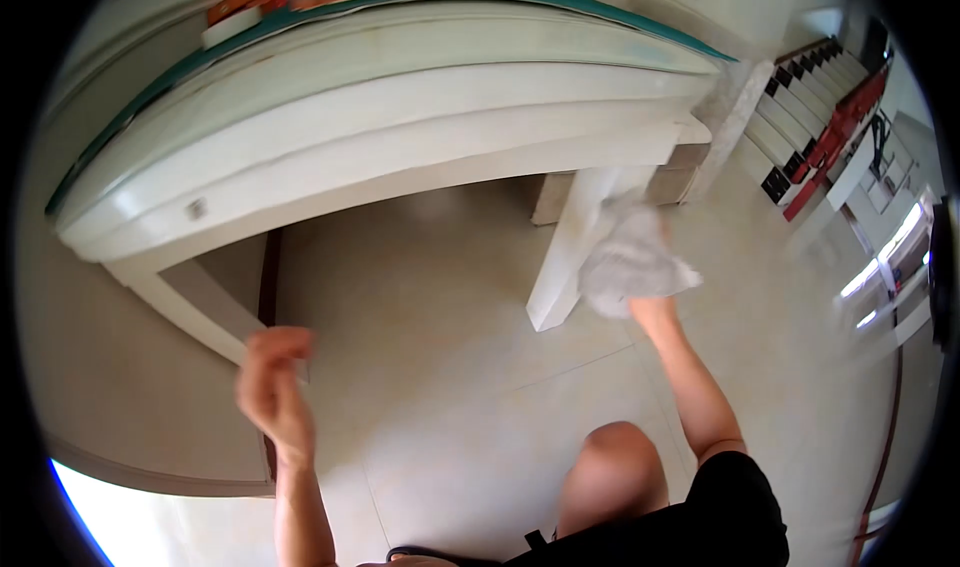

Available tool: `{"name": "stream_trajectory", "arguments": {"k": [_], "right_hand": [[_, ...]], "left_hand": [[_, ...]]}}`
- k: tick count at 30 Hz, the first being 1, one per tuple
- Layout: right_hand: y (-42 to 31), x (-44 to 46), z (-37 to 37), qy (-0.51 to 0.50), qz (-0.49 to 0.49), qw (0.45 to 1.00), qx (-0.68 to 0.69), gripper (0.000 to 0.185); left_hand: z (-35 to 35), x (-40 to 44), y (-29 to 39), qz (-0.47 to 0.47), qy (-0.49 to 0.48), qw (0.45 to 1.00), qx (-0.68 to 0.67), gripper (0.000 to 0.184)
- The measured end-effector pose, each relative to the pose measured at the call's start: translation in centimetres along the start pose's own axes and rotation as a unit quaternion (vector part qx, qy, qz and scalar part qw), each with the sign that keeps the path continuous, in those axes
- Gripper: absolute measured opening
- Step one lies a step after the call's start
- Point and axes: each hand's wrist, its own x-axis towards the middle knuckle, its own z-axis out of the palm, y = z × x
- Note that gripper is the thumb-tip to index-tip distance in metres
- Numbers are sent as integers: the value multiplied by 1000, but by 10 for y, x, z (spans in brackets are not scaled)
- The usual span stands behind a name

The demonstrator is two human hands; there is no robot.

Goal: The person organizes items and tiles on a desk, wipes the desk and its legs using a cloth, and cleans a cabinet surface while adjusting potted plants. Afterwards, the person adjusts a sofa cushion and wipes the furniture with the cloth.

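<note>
A pale tiled floor [450, 367] spreads beneath a white table [400, 102] with a green top. By one table leg [568, 247] is a grey-white cloth [630, 257], grasped in the right hand [650, 308], fingers mostly hidden. The left hand [272, 382] has curled fingers; blur hides whether they grip anything.

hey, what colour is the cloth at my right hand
Pale greyish white; the cloth shows best in the head view, though blurred.
</note>
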Motion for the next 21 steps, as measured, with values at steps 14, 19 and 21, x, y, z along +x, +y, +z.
{"name": "stream_trajectory", "arguments": {"k": [14, 19, 21], "right_hand": [[110, 64, -15, 205, -289, 799, -486, 65], [218, -3, -61, 143, -240, 832, -478, 74], [285, -37, -86, 129, -138, 840, -509, 78]], "left_hand": [[196, -30, 15, -15, -451, 893, 6, 22], [233, -54, 15, -58, -430, 901, 10, 24], [241, -68, 20, -94, -421, 902, 3, 23]]}}
